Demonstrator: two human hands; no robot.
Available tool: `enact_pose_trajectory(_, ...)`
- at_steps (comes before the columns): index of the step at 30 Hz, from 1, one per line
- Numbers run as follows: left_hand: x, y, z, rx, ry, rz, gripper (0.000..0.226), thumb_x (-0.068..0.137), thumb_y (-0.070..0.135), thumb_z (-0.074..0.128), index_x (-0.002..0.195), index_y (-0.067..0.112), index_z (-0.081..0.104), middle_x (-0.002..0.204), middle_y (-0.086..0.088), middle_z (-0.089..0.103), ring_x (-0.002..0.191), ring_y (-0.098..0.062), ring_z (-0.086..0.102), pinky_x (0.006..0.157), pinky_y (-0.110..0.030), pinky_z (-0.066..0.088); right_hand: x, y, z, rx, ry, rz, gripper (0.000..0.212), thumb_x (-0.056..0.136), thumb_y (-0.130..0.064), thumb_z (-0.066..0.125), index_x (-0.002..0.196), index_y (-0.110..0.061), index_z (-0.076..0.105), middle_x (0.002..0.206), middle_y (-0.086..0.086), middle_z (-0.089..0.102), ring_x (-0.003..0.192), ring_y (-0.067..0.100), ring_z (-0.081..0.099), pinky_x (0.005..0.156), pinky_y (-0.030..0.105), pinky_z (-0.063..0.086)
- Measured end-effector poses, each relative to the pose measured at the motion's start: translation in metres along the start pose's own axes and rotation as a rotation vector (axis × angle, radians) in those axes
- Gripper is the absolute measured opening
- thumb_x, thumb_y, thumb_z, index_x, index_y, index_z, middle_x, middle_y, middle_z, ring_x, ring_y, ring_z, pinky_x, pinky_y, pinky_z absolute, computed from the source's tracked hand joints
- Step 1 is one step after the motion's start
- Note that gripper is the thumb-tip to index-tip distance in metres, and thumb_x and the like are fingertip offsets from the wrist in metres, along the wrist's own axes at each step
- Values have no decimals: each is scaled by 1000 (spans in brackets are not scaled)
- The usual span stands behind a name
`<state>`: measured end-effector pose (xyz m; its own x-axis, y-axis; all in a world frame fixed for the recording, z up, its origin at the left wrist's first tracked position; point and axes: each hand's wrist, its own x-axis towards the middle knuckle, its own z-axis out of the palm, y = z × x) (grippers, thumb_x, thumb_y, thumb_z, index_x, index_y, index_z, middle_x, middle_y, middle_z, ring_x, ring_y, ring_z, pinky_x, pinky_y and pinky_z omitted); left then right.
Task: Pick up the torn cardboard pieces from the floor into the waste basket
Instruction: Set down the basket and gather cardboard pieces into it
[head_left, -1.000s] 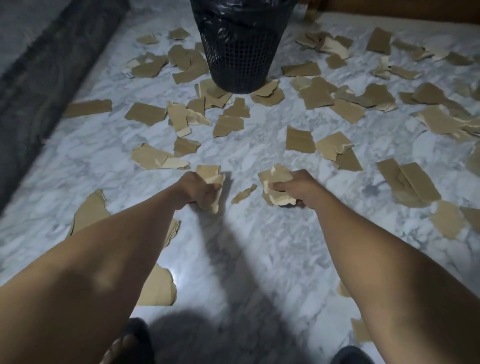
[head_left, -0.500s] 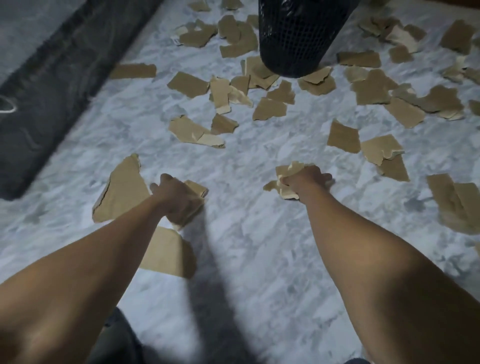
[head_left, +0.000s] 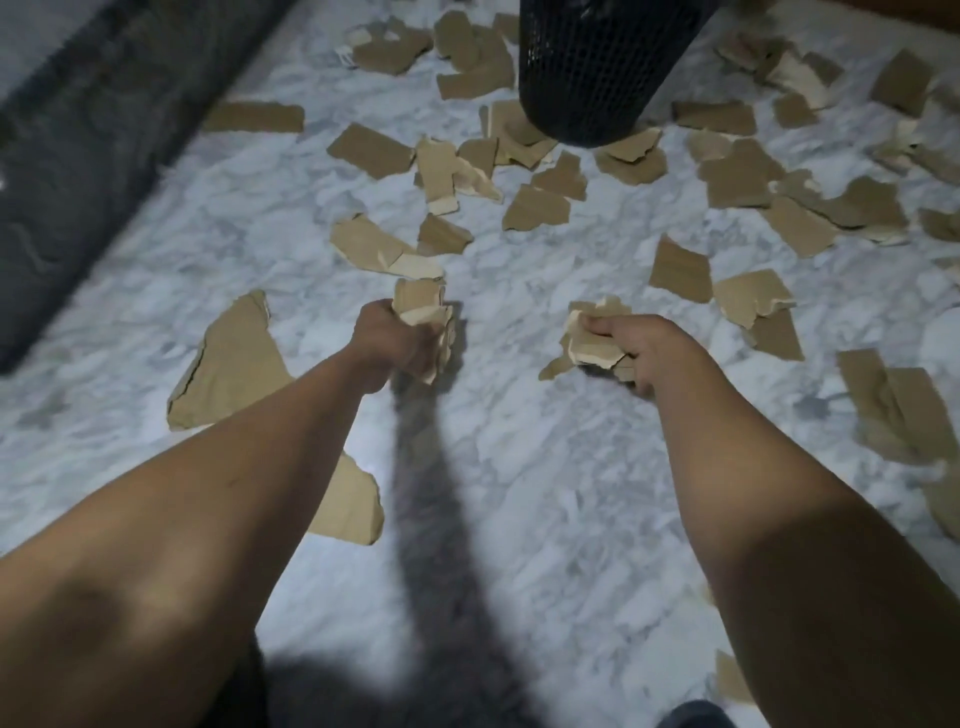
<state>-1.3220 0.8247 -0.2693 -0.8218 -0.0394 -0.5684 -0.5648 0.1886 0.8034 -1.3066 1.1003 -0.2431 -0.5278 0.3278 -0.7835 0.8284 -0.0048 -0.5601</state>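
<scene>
Two cardboard wads (head_left: 592, 340) were clenched, one in your left grip (head_left: 389, 345), one in your right grip (head_left: 647, 356), at mid-frame. The waste basket (head_left: 587, 78) stood at upper centre, well apart, almost straight above the right grip, which was nearer.

You stand indoors, in what looks like a room of a home. The white marble floor (head_left: 545, 467) under you is polished and veined with grey. A dark grey fabric edge (head_left: 104, 130), rug or mattress you cannot tell, runs along it at 10 o'clock. A small black mesh waste basket (head_left: 587, 78), the household sort, stands at 12 o'clock. Torn cardboard pieces (head_left: 680, 270) litter the floor from 9 to 3 o'clock. The light is dim.
</scene>
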Motion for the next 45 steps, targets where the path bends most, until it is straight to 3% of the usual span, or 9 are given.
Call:
enact_pose_trajectory(6, -25, -15, -12, 145, 60, 4, 44, 80, 10, 79, 113, 18, 51, 97, 0, 62, 80, -16, 63, 58, -24, 53, 14, 21, 62, -552, 174, -1, 72, 76, -51, 74, 135, -20, 47, 141, 11, 40, 124, 34, 45, 95, 41, 47)
enact_pose_trajectory(11, -54, -17, -55, 574, -265, -197, 20, 82, 13, 78, 92, 8, 62, 74, -1, 68, 73, -24, 62, 54, -25, 51, -11, 45, 92, -436, 235, -134, 28, 92, -32, 58, 112, -12, 58, 86, 7, 60, 86, 31, 66, 73, 42, 58)
enact_pose_trajectory(14, -62, -19, -85, 957, -332, -292, 44, 79, 23, 81, 114, 10, 59, 98, -5, 65, 83, -24, 66, 60, -33, 55, -14, 40, 96, -451, 147, -151, 43, 94, -16, 61, 134, -4, 48, 107, 15, 66, 94, 35, 67, 48, 36, 51)
enact_pose_trajectory(16, -64, -27, -98, 1171, -339, -236, 56, 75, 27, 83, 120, 14, 52, 109, -6, 62, 93, -25, 64, 68, -37, 55, -17, 38, 98, -492, 152, -153, 54, 91, -13, 66, 138, 0, 43, 119, 17, 64, 99, 34, 66, 63, 43, 59)
enact_pose_trajectory(22, -62, -59, -103, 1252, -223, -30, 78, 50, 54, 88, 113, 19, 57, 107, 0, 60, 99, -23, 58, 87, -35, 51, -17, 41, 99, -494, 61, -137, 61, 80, -18, 80, 129, 4, 49, 111, 21, 65, 87, 35, 68, 58, 44, 60)
enact_pose_trajectory(30, -37, -46, -81, 1434, -446, 74, 65, 41, 51, 90, 99, 36, 62, 89, 10, 68, 86, -16, 64, 79, -31, 56, -18, 30, 33, 107, 101, -194, 46, 80, -15, 81, 118, -3, 60, 103, 20, 68, 71, 34, 68, 33, 23, 44)
enact_pose_trajectory(34, -30, -40, -69, 1456, -505, 116, 58, 54, 46, 90, 101, 37, 59, 88, 9, 62, 88, -17, 61, 74, -30, 52, -12, 29, 26, -136, 64, -263, 39, 76, -19, 83, 108, -7, 64, 100, 18, 70, 80, 33, 70, 58, 46, 60)
enact_pose_trajectory(41, -24, -33, -73, 1265, -274, 60, 36, 62, 48, 75, 55, 14, 64, 56, 0, 59, 54, -19, 56, 47, -23, 44, -11, 46, 80, -658, 61, -514, 54, 81, -28, 77, 127, -7, 58, 115, 11, 65, 91, 32, 67, 55, 33, 53)
enact_pose_trajectory(45, -29, -31, -90, 1309, -367, 18, 51, 53, 53, 87, 82, 21, 60, 90, 0, 62, 79, -20, 59, 64, -29, 48, -11, 50, 103, -728, 30, -583, 36, 80, -27, 76, 109, -10, 65, 103, 10, 70, 84, 30, 68, 63, 34, 55)
